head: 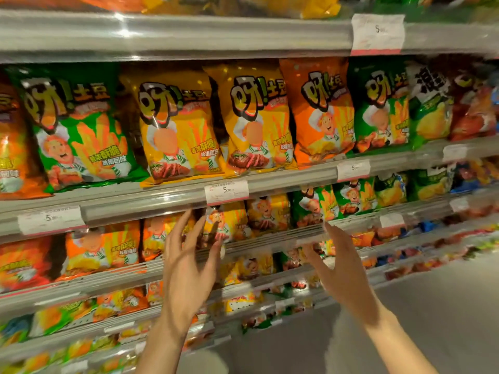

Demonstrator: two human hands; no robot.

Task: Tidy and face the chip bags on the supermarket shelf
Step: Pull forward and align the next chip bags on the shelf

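Chip bags stand upright in a row on the eye-level shelf (283,176): a green bag (78,130) at left, two yellow bags (175,128) (256,120) in the middle, an orange bag (321,109), then another green bag (380,103). My left hand (189,268) is raised below that shelf with fingers spread, in front of smaller yellow bags (229,222) on the shelf beneath. My right hand (343,268) is held up beside it, fingers apart. Neither hand holds or touches a bag.
Price tags (226,190) hang on the shelf rails. An upper shelf (189,33) sits overhead with more bags. Several lower shelves of orange, green and yellow bags slope down toward the grey floor (432,306) at right. Other snack bags (429,109) continue rightward.
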